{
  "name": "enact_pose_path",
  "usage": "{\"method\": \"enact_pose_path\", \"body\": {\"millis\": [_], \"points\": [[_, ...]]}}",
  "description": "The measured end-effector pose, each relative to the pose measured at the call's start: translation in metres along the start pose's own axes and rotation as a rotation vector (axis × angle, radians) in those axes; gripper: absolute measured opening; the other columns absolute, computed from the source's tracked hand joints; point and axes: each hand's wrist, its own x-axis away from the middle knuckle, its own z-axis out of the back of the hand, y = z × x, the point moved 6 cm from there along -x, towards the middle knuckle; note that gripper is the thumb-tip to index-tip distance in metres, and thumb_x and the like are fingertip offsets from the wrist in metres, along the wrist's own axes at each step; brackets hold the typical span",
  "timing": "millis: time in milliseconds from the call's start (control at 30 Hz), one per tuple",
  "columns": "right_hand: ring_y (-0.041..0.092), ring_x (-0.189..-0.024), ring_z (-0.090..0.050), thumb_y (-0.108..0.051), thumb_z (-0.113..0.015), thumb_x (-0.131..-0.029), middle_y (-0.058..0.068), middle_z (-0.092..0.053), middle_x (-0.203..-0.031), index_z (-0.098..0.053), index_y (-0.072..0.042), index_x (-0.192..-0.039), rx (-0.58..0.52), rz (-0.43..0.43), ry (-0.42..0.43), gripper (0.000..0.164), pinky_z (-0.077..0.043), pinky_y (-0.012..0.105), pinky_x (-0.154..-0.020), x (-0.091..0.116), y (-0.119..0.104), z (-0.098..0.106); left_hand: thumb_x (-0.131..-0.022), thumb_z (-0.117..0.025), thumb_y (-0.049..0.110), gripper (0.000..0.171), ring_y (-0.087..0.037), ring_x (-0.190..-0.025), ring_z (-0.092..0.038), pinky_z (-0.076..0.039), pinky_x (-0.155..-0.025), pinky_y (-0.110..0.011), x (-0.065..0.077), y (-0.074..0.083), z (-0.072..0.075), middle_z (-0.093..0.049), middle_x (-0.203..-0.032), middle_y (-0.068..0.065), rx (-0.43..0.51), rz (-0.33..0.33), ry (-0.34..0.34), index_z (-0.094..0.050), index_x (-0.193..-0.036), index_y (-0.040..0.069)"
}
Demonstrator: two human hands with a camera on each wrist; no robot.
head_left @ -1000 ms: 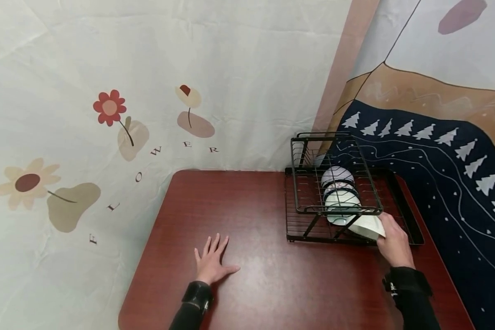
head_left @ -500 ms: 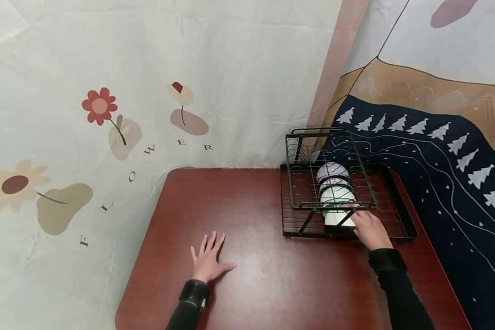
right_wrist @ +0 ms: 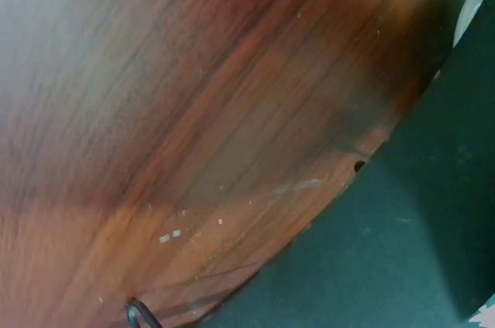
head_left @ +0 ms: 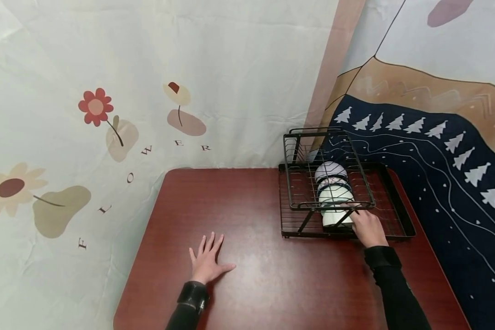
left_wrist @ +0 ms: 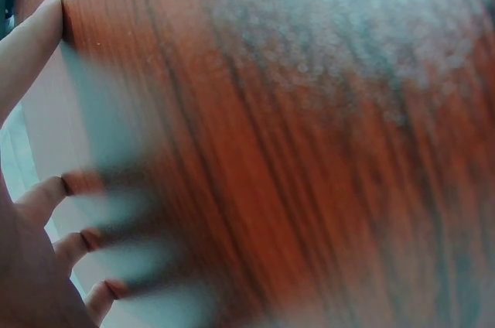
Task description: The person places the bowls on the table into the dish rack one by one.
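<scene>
My right hand [head_left: 369, 228] reaches in at the front right of a black two-tier dish rack [head_left: 309, 205], its fingers at the right edge of a pale bowl [head_left: 332, 218]. Part of that bowl is hidden behind the rack's bars, and the fingertips are partly covered too. Behind it, more bowls [head_left: 331, 172] stand on edge in a row on the lower tier. On the left, my left hand [head_left: 207, 264] rests on the table with its fingers spread and holds nothing. The left wrist view shows its thumb [left_wrist: 35, 46] stretched out over the wood.
The rack stands on a black tray [head_left: 400, 215] at the back right of the reddish-brown table [head_left: 247, 284]. Its upper tier [head_left: 334, 206] hangs over the bowls. A flower-printed cloth [head_left: 231, 68] backs the table, and a dark blue tree-printed part [head_left: 445, 192] runs along the right.
My right hand has moved left with the pale bowl, which went from tilted at the rack's front right into line with the other bowls. The left hand has stayed in place.
</scene>
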Motion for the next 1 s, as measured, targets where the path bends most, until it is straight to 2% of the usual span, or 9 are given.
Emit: {"method": "enact_pose_path", "body": {"millis": [100, 167, 333, 500, 600, 733, 1000], "points": [[0.041, -0.074, -0.065, 0.021, -0.071, -0.073, 0.023, -0.077, -0.125, -0.076, -0.006, -0.131, 0.018, -0.018, 0.046, 0.064, -0.038, 0.042, -0.049, 0.0001, -0.0001, 0.0019, -0.077, -0.094, 0.061, 0.112, -0.047, -0.169, -0.023, -0.003, -0.126, -0.089, -0.0005, -0.001, 0.0, -0.033, -0.182, -0.016, 0.002, 0.011, -0.014, -0.045, -0.17, 0.023], [0.042, -0.075, -0.065, 0.019, -0.07, -0.073, 0.022, -0.079, -0.124, -0.077, -0.007, -0.129, 0.027, -0.032, 0.064, 0.062, -0.035, 0.041, -0.048, -0.0004, -0.0004, 0.0024, -0.078, -0.094, 0.061, 0.112, -0.046, -0.17, -0.022, -0.003, -0.127, -0.089, -0.0012, -0.0014, -0.0008, -0.032, -0.182, -0.016, -0.004, 0.018, -0.025, -0.044, -0.171, 0.024], [0.044, -0.075, -0.065, 0.018, -0.068, -0.07, 0.023, -0.079, -0.12, -0.079, -0.006, -0.126, 0.012, -0.055, 0.089, 0.061, -0.039, 0.045, -0.048, 0.0007, -0.0013, 0.0029, -0.078, -0.093, 0.061, 0.112, -0.046, -0.17, -0.023, -0.004, -0.127, -0.089, -0.0018, -0.0009, -0.0024, -0.032, -0.182, -0.015, -0.024, 0.02, -0.032, -0.043, -0.171, 0.025], [0.045, -0.078, -0.064, 0.011, -0.064, -0.072, 0.026, -0.075, -0.121, -0.078, -0.007, -0.128, -0.027, -0.064, 0.12, 0.06, -0.04, 0.048, -0.046, 0.004, -0.0017, 0.0043, -0.078, -0.093, 0.062, 0.112, -0.046, -0.17, -0.022, -0.003, -0.127, -0.089, -0.0016, 0.0002, -0.0022, -0.032, -0.183, -0.014, -0.025, 0.028, -0.036, -0.043, -0.171, 0.025], [0.047, -0.082, -0.065, 0.005, -0.065, -0.073, 0.025, -0.074, -0.12, -0.077, -0.008, -0.128, -0.038, -0.067, 0.132, 0.057, -0.044, 0.052, -0.048, 0.0039, -0.0017, 0.0049, -0.078, -0.093, 0.063, 0.112, -0.046, -0.17, -0.022, -0.003, -0.127, -0.089, -0.002, 0.0005, -0.0021, -0.032, -0.183, -0.014, -0.027, 0.032, -0.036, -0.043, -0.171, 0.025], [0.048, -0.084, -0.067, 0.002, -0.068, -0.075, 0.024, -0.074, -0.119, -0.078, -0.008, -0.126, -0.044, -0.067, 0.134, 0.053, -0.047, 0.056, -0.05, 0.0039, -0.0018, 0.0044, -0.078, -0.093, 0.064, 0.113, -0.046, -0.17, -0.022, -0.004, -0.127, -0.089, -0.0026, -0.0002, -0.0031, -0.032, -0.183, -0.014, -0.041, 0.036, -0.039, -0.042, -0.172, 0.025], [0.047, -0.09, -0.069, 0.003, -0.071, -0.076, 0.024, -0.074, -0.122, -0.078, -0.008, -0.128, -0.05, -0.075, 0.116, 0.053, -0.049, 0.055, -0.052, 0.0051, -0.0011, 0.0026, -0.078, -0.093, 0.064, 0.113, -0.046, -0.17, -0.023, -0.004, -0.127, -0.089, -0.003, -0.001, -0.0025, -0.032, -0.183, -0.014, -0.042, 0.043, -0.044, -0.042, -0.172, 0.026]]}}
